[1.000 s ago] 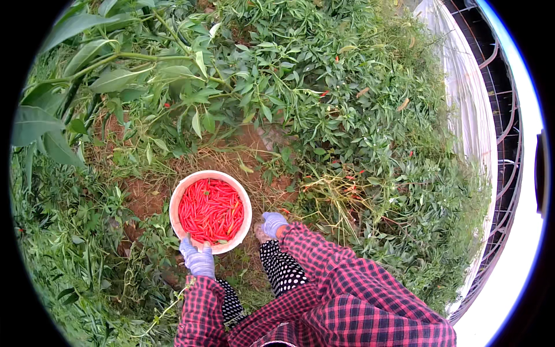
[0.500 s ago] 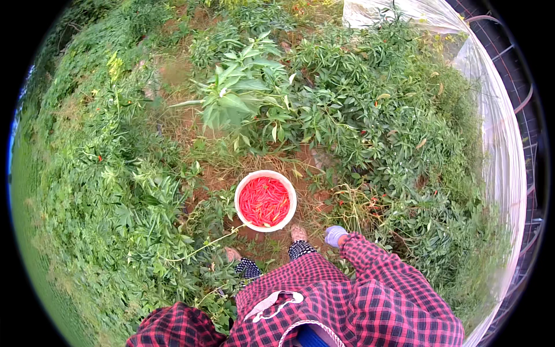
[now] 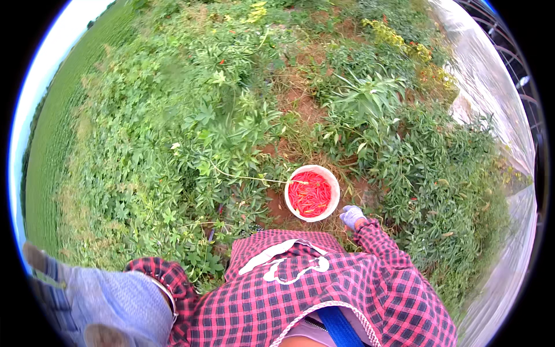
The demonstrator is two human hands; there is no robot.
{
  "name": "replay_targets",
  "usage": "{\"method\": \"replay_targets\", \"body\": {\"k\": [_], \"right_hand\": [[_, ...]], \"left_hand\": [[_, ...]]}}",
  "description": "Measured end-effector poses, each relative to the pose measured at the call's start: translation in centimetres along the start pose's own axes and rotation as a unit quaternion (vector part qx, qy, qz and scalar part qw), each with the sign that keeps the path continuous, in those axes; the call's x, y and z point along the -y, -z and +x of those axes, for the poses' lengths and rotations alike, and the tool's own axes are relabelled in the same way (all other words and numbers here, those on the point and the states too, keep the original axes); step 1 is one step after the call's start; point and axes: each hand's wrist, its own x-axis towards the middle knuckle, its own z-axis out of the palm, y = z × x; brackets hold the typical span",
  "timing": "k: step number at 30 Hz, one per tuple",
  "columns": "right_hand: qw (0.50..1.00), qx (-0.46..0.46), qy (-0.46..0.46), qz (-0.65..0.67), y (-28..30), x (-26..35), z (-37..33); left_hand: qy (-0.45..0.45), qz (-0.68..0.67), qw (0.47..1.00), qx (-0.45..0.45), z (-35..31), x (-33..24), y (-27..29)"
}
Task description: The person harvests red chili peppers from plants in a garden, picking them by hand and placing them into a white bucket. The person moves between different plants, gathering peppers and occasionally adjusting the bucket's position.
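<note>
Two gloved hands hang well apart: the left hand (image 3: pixel 110 301), in a bluish-grey knitted glove with dark fingertips, is raised close to the camera, fingers spread, nothing visible between them. The right hand (image 3: pixel 351 216), in a pale lavender glove, hovers just beside a round white bucket (image 3: pixel 335 194); its fingers look curled, but whether they grip anything cannot be told. Neither hand appears to steady the bucket, which stands on brown soil (image 3: pixel 278 203), heaped with slender red peppers (image 3: pixel 310 196). A knock from the right hand, or a brush from the loose red-and-black checked garment (image 3: pixel 231 301), could tip it and scatter the load. A thin pale-green stem (image 3: pixel 248 177) reaches across the rim, contact unclear; snagged and pulled, it could flick peppers out. Farther off, dense green leafy plants (image 3: pixel 445 162) could hide any that fall, while whitish plastic sheeting (image 3: pixel 491 87) lines the right edge.
</note>
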Motion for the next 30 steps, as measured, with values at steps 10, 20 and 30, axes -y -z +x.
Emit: {"method": "replay_targets", "body": {"k": [10, 20, 30], "right_hand": [[0.987, 0.137, 0.043, 0.074, -4.5, -1.9, -2.4], [0.986, 0.129, 0.032, 0.104, -1.0, 9.3, -1.0], [0.938, 0.126, 0.304, 0.108, 5.6, 48.5, 4.0]], "left_hand": [[0.66, 0.356, 0.655, -0.092, -24.5, 0.7, 20.7], [0.603, 0.442, 0.63, 0.212, -34.0, 17.2, 21.7], [0.55, 0.186, 0.299, 0.758, -43.1, 30.6, 27.4]]}}
